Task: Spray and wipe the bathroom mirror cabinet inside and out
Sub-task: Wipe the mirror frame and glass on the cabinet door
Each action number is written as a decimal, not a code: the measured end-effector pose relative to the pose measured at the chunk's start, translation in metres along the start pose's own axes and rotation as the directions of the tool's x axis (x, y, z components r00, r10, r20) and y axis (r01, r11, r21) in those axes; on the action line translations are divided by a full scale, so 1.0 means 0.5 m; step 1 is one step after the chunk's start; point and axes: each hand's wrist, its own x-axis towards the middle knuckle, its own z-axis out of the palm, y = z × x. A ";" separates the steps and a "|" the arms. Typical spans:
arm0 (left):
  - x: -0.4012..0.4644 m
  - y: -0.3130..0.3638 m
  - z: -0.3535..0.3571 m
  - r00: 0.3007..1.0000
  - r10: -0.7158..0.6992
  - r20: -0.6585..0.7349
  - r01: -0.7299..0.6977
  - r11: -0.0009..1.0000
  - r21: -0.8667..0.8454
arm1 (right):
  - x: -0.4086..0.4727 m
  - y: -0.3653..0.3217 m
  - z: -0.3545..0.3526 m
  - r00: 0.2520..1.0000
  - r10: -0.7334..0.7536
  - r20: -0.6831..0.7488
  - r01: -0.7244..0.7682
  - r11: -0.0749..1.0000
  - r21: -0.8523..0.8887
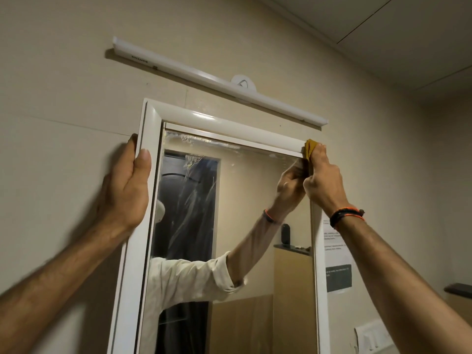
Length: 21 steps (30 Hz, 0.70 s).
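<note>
The person stands close under the mirror cabinet (153, 154), both arms raised. The left hand (127, 190) grips the cabinet's white frame on its outer left edge, near the top corner: the thumb lies flat on the front of the frame and the fingers wrap behind it, out of sight against the wall. The right hand (323, 175) is closed around a bunched mustard-yellow cloth (310, 149) and presses it against the frame's top right corner; the cloth pokes out just above the knuckles, touching the white moulding. A black and orange wristband (346, 215) circles the wrist below that hand.

Between the two hands, the mirror glass (242, 200) shows smeared streaks, thickest along the upper edge just below the frame and down the darker part nearer the left hand. The reflection shows the raised arm with a rolled white sleeve.

Above both hands a long white tube light (219, 81) runs along the wall. Below the right forearm, a paper notice (337, 264) is stuck to the wall, and lower still sits a white switch plate (373, 337).
</note>
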 end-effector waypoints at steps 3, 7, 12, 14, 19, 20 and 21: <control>-0.001 0.004 0.000 1.000 -0.005 0.000 0.005 1.000 0.008 | -0.032 0.012 0.008 0.999 0.000 0.041 0.001 1.000 -0.012; -0.001 0.009 0.002 1.000 -0.006 0.003 0.006 1.000 -0.011 | -0.017 0.008 0.003 1.000 0.011 0.017 -0.011 1.000 -0.008; 0.000 0.008 0.003 1.000 -0.013 0.006 0.013 1.000 -0.017 | 0.012 -0.008 -0.004 1.000 0.026 -0.012 -0.026 0.999 0.040; -0.001 0.009 0.003 1.000 -0.012 0.009 0.012 1.000 -0.027 | -0.004 -0.004 -0.003 1.000 0.014 -0.007 -0.013 0.999 0.039; -0.001 0.010 0.002 1.000 -0.017 0.004 0.017 1.000 -0.025 | -0.072 0.014 0.004 0.999 0.023 0.050 -0.023 1.000 0.005; -0.002 0.011 0.003 1.000 -0.019 0.003 0.020 0.999 -0.029 | -0.083 0.017 0.004 0.998 0.023 0.059 -0.023 1.000 0.004; -0.002 0.011 0.002 1.000 -0.019 0.002 0.019 0.999 -0.030 | -0.091 0.020 0.005 0.998 0.020 0.062 -0.021 1.000 0.009</control>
